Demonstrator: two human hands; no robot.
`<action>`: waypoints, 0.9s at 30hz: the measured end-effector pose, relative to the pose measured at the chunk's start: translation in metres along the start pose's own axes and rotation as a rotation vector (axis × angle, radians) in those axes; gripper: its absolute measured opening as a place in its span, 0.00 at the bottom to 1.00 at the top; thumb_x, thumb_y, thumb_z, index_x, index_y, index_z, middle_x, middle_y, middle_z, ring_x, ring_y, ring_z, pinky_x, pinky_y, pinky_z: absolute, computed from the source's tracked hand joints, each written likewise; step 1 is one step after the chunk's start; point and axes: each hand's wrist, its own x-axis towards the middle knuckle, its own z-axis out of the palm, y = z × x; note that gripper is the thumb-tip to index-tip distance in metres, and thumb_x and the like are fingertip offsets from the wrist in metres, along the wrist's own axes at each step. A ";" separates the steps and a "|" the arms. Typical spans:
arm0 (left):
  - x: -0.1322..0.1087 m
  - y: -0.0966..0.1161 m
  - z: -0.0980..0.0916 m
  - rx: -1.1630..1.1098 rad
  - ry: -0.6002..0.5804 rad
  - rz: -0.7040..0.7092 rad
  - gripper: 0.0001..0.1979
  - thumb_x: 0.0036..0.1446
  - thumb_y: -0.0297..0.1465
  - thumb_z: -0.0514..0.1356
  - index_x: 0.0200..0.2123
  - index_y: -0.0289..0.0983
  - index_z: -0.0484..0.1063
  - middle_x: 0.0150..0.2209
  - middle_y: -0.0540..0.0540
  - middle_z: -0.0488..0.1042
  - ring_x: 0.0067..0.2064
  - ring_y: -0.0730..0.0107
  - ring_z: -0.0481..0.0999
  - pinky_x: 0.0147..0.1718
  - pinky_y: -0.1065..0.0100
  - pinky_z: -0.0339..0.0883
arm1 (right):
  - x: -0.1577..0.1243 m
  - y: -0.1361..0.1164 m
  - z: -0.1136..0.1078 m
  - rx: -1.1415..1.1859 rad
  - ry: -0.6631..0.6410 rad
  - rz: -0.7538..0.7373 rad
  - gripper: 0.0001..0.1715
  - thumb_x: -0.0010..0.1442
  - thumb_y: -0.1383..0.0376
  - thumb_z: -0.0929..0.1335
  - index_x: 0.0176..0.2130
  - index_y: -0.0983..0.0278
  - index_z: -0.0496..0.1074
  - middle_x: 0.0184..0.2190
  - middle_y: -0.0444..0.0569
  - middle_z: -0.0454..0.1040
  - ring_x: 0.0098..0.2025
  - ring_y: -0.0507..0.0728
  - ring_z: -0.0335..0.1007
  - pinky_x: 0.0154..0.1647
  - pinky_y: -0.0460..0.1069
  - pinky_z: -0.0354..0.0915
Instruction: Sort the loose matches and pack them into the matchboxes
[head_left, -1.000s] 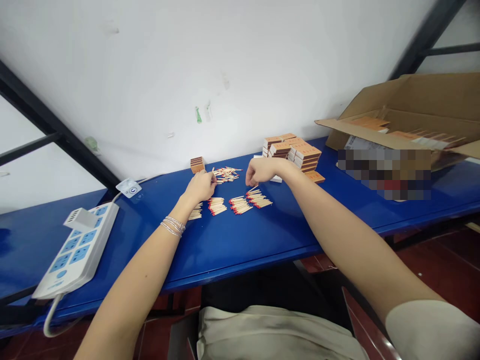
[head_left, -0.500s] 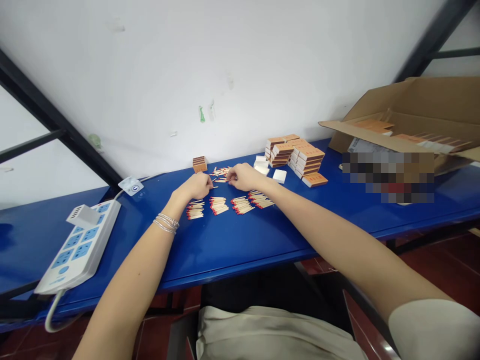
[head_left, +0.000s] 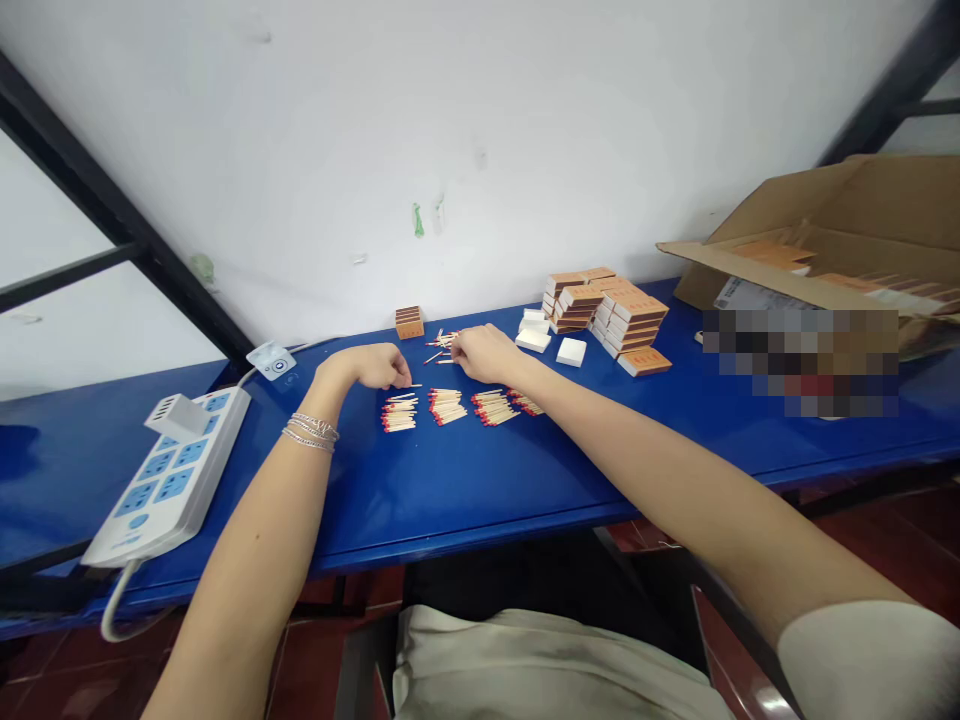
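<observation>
Between the fingertips of my left hand (head_left: 382,367) is a single match (head_left: 416,385), just above the leftmost row of red-tipped matches (head_left: 399,414). More rows lie to its right, among them one group of matches (head_left: 447,407) and another row (head_left: 495,408). My right hand (head_left: 487,355) bends over a loose heap of matches (head_left: 444,342), its fingers closed together at the heap's right edge. Whatever is in that pinch is hidden. The right forearm partly covers the rightmost row (head_left: 525,403).
Behind the heap stands a small block of matchboxes (head_left: 409,322). White box trays (head_left: 533,340) and stacked orange matchboxes (head_left: 628,315) are at right, before an open cardboard carton (head_left: 757,215). A white power strip (head_left: 169,480) lies left on the blue table (head_left: 480,490).
My left hand has moved from the heap leftward and nearer to me, carrying a match to the leftmost row. My right hand stays at the heap. The view has shifted slightly.
</observation>
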 end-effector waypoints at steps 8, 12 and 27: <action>-0.008 0.003 -0.004 0.068 -0.049 -0.062 0.13 0.42 0.34 0.61 0.33 0.36 0.79 0.35 0.45 0.80 0.33 0.65 0.74 0.33 0.70 0.65 | -0.006 -0.009 -0.010 0.013 -0.063 -0.020 0.15 0.57 0.72 0.63 0.37 0.65 0.79 0.40 0.56 0.80 0.43 0.62 0.75 0.43 0.51 0.62; -0.006 0.009 -0.001 0.109 0.043 -0.086 0.14 0.47 0.37 0.61 0.35 0.36 0.79 0.38 0.45 0.81 0.37 0.63 0.76 0.35 0.69 0.65 | -0.007 -0.010 -0.010 0.061 -0.075 -0.052 0.13 0.55 0.73 0.64 0.34 0.65 0.78 0.37 0.55 0.80 0.41 0.61 0.75 0.41 0.50 0.62; 0.024 0.008 0.025 0.043 0.509 0.078 0.09 0.56 0.31 0.59 0.38 0.35 0.76 0.38 0.42 0.80 0.39 0.63 0.77 0.38 0.66 0.67 | -0.013 -0.012 -0.010 0.300 -0.129 -0.115 0.12 0.49 0.76 0.66 0.31 0.65 0.77 0.31 0.48 0.80 0.32 0.52 0.71 0.32 0.44 0.60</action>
